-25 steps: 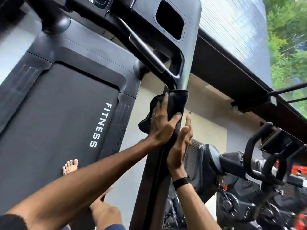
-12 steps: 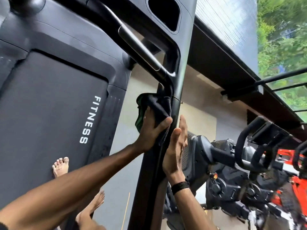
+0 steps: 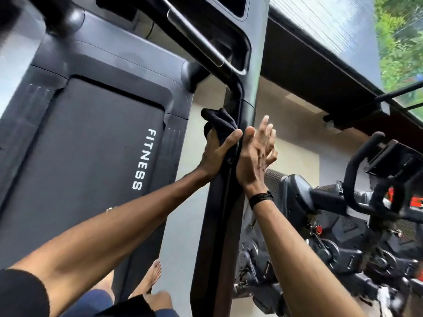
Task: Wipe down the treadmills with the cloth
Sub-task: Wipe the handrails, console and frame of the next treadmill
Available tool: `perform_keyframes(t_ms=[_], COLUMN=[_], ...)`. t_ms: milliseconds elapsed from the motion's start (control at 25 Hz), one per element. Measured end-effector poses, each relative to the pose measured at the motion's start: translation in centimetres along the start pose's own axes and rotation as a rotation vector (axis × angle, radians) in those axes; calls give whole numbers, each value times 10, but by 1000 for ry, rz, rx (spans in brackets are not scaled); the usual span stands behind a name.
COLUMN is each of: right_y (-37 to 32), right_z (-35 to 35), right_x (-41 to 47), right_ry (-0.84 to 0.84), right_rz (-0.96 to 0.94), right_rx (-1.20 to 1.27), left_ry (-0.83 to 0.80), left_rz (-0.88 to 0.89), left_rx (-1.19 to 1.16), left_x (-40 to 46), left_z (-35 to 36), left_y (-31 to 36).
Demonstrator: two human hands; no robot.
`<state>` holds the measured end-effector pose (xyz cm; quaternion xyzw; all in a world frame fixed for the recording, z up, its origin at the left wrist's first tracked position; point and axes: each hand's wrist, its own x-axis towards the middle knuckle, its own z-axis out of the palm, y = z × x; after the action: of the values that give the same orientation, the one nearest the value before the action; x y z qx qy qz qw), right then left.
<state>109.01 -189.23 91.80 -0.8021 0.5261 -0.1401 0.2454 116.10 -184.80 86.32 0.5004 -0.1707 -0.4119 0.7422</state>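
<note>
The left hand (image 3: 216,152) presses a dark cloth (image 3: 220,124) against the inner side of the treadmill's upright post (image 3: 219,213), thumb hooked over the post's front edge and the fingers wrapped into the bunched fabric, so the hand is clamped on the cloth; the cloth sits high on the post, just below where the curved handrail (image 3: 201,42) meets it. The right hand (image 3: 256,152) lies flat against the outer side of the same post, level with the left, its fingers straight and spread apart, holding nothing; a black band (image 3: 261,199) circles that wrist. The treadmill (image 3: 109,72) is matte black and dark grey, with a smooth plastic motor cover and a textured running belt (image 3: 80,156) beside a side rail printed with the white word FITNESS (image 3: 144,159). Two bare feet (image 3: 151,277) stand at the belt's near edge, one on the side rail, above dark blue trousers. The floor (image 3: 180,236) between the machines is a pale grey, smooth surface. To the right stands an exercise bike (image 3: 343,213), black with small red details, its looped handlebars near the right edge; its lower parts are blurred. Behind it runs a cream wall (image 3: 295,156) under a dark overhanging beam (image 3: 309,72), and beyond that a pale ribbed panel (image 3: 332,26) and green foliage (image 3: 400,42) seen through a window
</note>
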Motion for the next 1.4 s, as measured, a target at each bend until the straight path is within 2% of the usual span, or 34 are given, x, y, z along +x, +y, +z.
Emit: perform_keyframes(t_ms=[120,280,440,600,760,880,1040,1160,1280,1400], right_y=[-5,7,30,49,69,85,96,101,100,95], right_z=[-2,0,-4,-8,-16,-25,-33,-37,-46,-61], right_x=[-10,-48,-100,-154,-206,-241,-287,-321,-354,-386], right_ry=[51,-39,-92,-130,-147,-202,-190,-200,-229,-226], right_rz=[-57,-258,-319,-330,-340,-297,-207,-152,-140,-150], right_rx=[68,143,193,204,313,436,525,523,477,459], left_ry=[-24,-38,-50,-37,55,66,58,64,136,117], left_rz=[-12,-94,-93,-127,-177,-228,-197,-224,-256,-271], left_rx=[-23,-63,-91,-38,41,100,280,347,411,462], left_x=[-45,-109,-166,-225,-284,-320,-365,-387,-408,-424], left_z=[-5,-8,-6,-1,6,13,7,4,2,6], left_y=[-11,-22,-22,-15,-11,-3,-2,5,21,44])
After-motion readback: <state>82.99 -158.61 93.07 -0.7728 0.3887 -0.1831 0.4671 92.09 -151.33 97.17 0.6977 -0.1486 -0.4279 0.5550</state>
